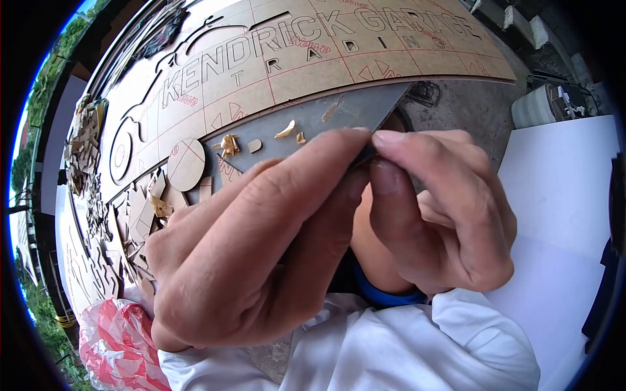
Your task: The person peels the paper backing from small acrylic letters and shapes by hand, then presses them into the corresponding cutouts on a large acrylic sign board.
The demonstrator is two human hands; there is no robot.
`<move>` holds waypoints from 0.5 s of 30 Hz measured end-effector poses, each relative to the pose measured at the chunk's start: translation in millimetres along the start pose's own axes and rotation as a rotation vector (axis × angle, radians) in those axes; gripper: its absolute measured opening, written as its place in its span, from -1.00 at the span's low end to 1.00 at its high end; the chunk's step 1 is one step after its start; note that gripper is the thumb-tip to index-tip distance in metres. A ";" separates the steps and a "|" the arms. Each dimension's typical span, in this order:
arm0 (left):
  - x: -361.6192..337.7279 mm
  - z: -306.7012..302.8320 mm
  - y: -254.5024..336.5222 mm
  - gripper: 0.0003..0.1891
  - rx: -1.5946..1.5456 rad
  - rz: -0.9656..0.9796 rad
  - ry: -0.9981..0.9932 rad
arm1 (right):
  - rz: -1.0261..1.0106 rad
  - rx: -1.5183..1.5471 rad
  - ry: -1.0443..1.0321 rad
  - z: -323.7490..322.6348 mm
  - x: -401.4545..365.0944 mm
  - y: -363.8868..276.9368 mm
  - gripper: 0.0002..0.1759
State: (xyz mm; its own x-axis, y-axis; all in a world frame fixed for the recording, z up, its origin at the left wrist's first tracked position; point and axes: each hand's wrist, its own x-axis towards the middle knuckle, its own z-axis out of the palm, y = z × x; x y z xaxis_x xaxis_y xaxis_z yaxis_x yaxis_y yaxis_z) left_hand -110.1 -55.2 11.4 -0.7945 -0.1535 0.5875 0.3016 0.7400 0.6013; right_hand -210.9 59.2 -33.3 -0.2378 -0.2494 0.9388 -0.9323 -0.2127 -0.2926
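Close to the camera, my left hand (254, 241) pinches a small dark piece (362, 158) between thumb and index finger. Most of that piece is covered by the fingers, so its full shape cannot be made out. My right hand (450, 208) meets it from the other side, thumb and index fingertip closed at its edge, the other fingers curled. Beyond the hands, curled scraps of brown paper film (285, 129) and a small rounded brown tab (254, 146) lie on a grey surface (267, 125).
A large brown film-covered sheet (287, 85) with cut letters spans the back. Many brown offcuts (140, 215) and a round disc (186, 164) lie at left. A red-and-white plastic bag (117, 345) sits lower left. White panels (561, 215) stand at right.
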 end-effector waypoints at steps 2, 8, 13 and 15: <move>-0.6 1.9 -1.7 -0.77 0.004 0.009 0.050 | -0.034 -0.020 -0.008 -0.7 2.8 4.5 -0.68; 0.9 0.8 -0.3 -0.70 0.117 0.014 -0.053 | -0.054 -0.071 -0.056 -6.2 3.2 9.8 -0.69; -3.2 27.5 3.4 -0.72 0.269 0.109 0.265 | -0.044 -0.046 -0.076 -9.2 3.3 12.9 -0.71; 4.1 6.9 14.4 -0.75 0.455 0.073 -0.129 | -0.162 -0.141 -0.190 -10.4 7.6 11.9 -0.72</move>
State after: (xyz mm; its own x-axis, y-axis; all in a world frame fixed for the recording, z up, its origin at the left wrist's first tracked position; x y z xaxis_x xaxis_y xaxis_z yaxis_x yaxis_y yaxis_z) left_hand -112.6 -40.7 18.8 -0.8474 -0.0291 0.5302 0.1206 0.9619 0.2454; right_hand -226.7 64.6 -27.8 -0.0399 -0.3988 0.9162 -0.9857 -0.1343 -0.1014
